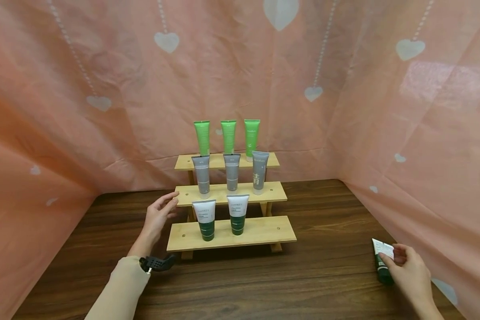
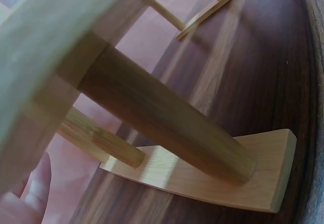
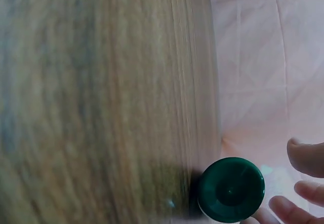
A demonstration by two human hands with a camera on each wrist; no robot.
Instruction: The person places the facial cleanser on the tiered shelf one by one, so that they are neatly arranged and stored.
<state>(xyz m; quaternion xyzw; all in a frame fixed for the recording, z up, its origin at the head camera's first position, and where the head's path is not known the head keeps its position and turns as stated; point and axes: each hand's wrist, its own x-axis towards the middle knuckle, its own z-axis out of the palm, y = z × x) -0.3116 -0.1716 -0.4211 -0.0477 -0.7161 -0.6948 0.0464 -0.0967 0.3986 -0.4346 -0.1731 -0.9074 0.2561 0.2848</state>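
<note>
My left hand [image 1: 158,213] is at the left end of the middle shelf of a three-tier wooden display stand [image 1: 232,231], fingertips touching its edge. In the left wrist view, fingers [image 2: 35,196] show partly behind the wood. At the far right, my right hand [image 1: 410,271] reaches over a white and dark green squeeze tube [image 1: 384,262] lying on the table. Its green cap [image 3: 230,189] faces the right wrist camera. There the thumb [image 3: 306,158] stands apart from the fingers and the tube; finger contact is partly hidden.
Two similar white and green tubes [image 1: 237,213] stand on the bottom shelf. Grey tubes [image 1: 232,173] stand on the middle shelf, bright green tubes [image 1: 229,135] on top. The dark wooden table [image 1: 324,249] meets a pink curtain [image 1: 288,89] behind and at both sides.
</note>
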